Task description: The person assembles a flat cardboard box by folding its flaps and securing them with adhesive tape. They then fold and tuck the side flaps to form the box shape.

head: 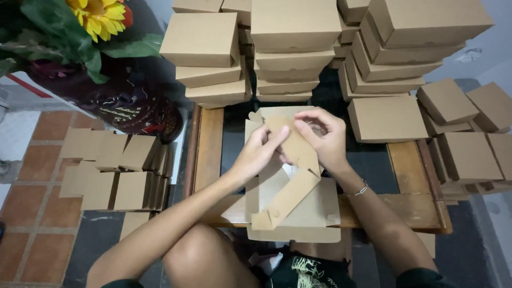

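Together, left hand (pixel 260 152) and right hand (pixel 322 140) pinch the half-folded cardboard box (pixel 290 186), its length running toward the body.

wooden table (pixel 209 149) | stacked cardboard boxes (pixel 294 48) | flat box blank (pixel 298 213)

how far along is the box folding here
Done: stacks of folded boxes fill the back of the table and its right side. In hand: left hand and right hand fold a flap of one partly formed box. Left: flat blanks on the floor.
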